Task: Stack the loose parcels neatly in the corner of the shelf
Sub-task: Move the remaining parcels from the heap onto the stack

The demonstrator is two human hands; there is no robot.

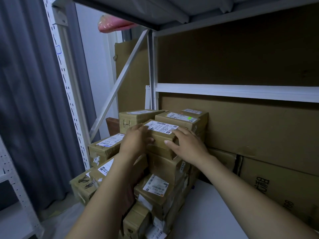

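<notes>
The shelf (pixel 215 221) corner is crowded, and the stack of parcels (pixel 165 171) there climbs in uneven steps, with boxes askew rather than squared. A hard shove from above could slide the column toward the open left side, where a scribbled parcel (pixel 82 183) sits tilted near the edge. On top rests the small labelled parcel (pixel 162 129), skewed to the box beneath. The left hand (pixel 136 142) clasps its left end between thumb and fingers, while the right hand (pixel 189 145) lies spread flat on its right end. Uneven pressure could twist it off.
</notes>
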